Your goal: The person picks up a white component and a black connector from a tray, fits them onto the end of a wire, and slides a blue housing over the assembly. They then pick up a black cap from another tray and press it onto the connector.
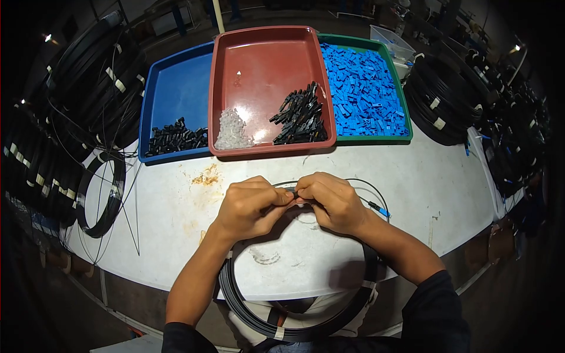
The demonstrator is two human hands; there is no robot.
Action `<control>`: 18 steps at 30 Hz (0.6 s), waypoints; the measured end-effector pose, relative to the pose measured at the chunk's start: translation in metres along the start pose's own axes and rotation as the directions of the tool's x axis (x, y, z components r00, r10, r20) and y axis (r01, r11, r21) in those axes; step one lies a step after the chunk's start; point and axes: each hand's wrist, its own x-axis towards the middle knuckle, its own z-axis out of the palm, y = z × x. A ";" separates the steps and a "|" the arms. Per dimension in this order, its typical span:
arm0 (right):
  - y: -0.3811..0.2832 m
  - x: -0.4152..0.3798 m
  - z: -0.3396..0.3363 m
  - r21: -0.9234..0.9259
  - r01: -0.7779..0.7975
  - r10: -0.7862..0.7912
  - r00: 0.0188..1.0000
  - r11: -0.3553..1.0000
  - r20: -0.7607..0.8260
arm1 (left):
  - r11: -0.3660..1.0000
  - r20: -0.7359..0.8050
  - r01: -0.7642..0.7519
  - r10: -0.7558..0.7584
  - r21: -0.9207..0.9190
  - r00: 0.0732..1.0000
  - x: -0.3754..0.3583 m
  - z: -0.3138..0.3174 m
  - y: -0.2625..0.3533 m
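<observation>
My left hand and my right hand meet above the table, fingertips pinched together. Between them shows a small black connector part, mostly covered by the fingers. A coil of thin black cable hangs below my forearms, bound with pale tape, its lower part over the table's front edge by my lap. Behind my right hand, a loose loop of this cable arcs to a black connector with a blue end.
A blue tray holds black parts. The red tray has white pieces and black connectors; a green tray is full of blue pieces. Cable coils crowd both sides of the white table.
</observation>
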 end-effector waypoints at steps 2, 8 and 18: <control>-0.004 0.005 -0.004 -0.106 0.138 -0.140 0.990 0.985 -0.010 | 0.991 -0.012 0.108 -0.110 -0.079 0.994 0.000 0.001 0.005; -0.002 -0.003 -0.002 -0.007 -0.034 0.034 0.999 0.999 0.031 | 0.996 0.006 -0.081 0.081 0.048 0.997 0.003 0.003 0.001; -0.006 0.003 -0.007 -0.158 0.147 -0.143 0.989 0.976 0.040 | 0.977 0.009 0.177 -0.177 -0.120 0.984 -0.002 0.002 0.004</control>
